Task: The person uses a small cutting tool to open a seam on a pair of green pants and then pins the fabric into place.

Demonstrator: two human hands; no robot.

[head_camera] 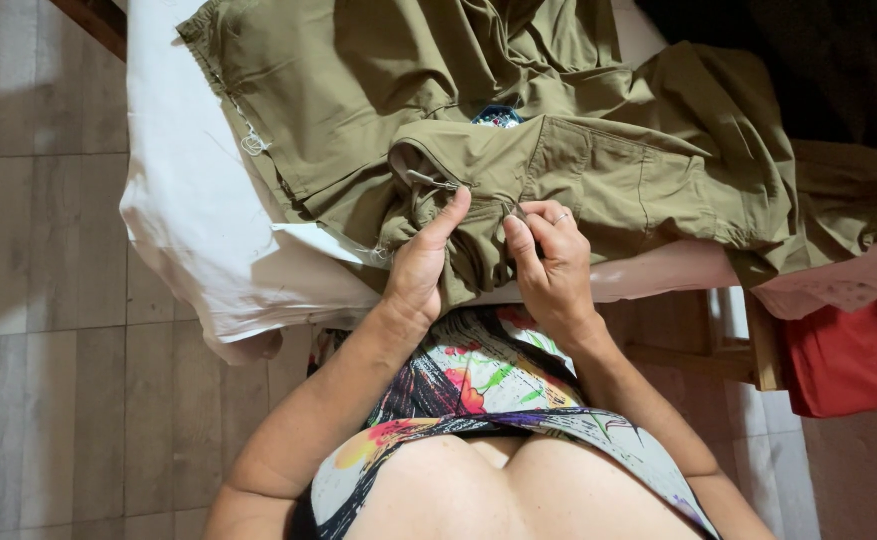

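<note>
The olive-green garment (518, 140) is lying spread over the white cloth (188, 200) on the table, its near edge hanging toward the person. The left hand (420, 265) and right hand (550, 262) are both pinching that bunched near hem. It looks soft, light and limp, best gripped along seams.

A room in someone's home.
Pale grey wood-plank floor (48, 300), a wooden-framed surface (703, 355) draped in white cloth (193, 215), heaped with olive-green fabric garments (358, 90) and red cloth (853, 350).
</note>
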